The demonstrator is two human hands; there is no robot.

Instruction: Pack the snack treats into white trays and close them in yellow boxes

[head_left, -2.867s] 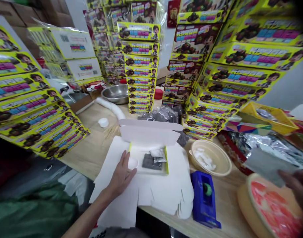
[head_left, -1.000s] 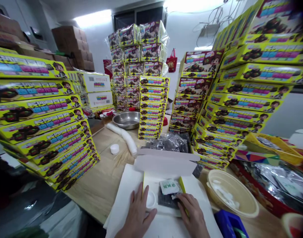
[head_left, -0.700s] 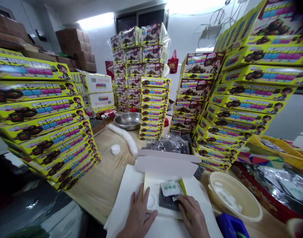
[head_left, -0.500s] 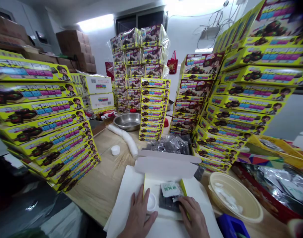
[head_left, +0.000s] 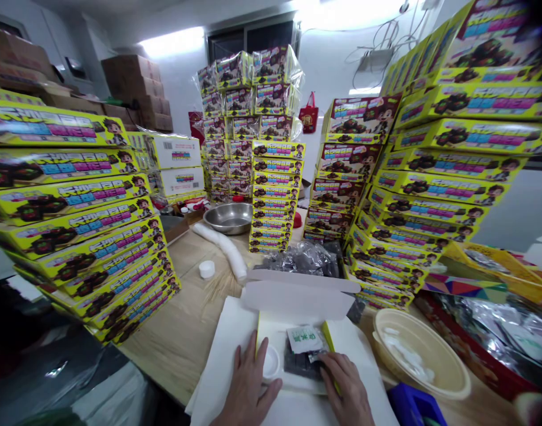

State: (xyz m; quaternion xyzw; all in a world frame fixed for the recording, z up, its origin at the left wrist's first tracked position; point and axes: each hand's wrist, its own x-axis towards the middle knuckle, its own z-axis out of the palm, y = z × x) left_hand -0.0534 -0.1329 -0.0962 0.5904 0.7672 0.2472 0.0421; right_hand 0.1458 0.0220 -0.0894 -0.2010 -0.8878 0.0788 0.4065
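Low in the head view lies an opened white cardboard box (head_left: 297, 290) with yellow showing on its inner edges. Inside it a small round white cup (head_left: 271, 362) sits at the left. Beside the cup is a dark flat packet (head_left: 300, 364), with a white sachet with green print (head_left: 305, 339) on top. My left hand (head_left: 248, 381), fingers spread, rests at the box's left side next to the cup. My right hand (head_left: 345, 384) touches the packet's right edge by a small silvery sachet (head_left: 315, 356); its thumb and forefinger are apart.
Tall stacks of yellow printed boxes (head_left: 106, 236) flank the table. Beyond the box lie clear-wrapped dark packets (head_left: 304, 257), wooden sticks (head_left: 220, 287), a row of white cups (head_left: 222, 245) and a steel basin (head_left: 229, 218). A cream bowl (head_left: 448, 378) and blue holder (head_left: 415, 405) stand right.
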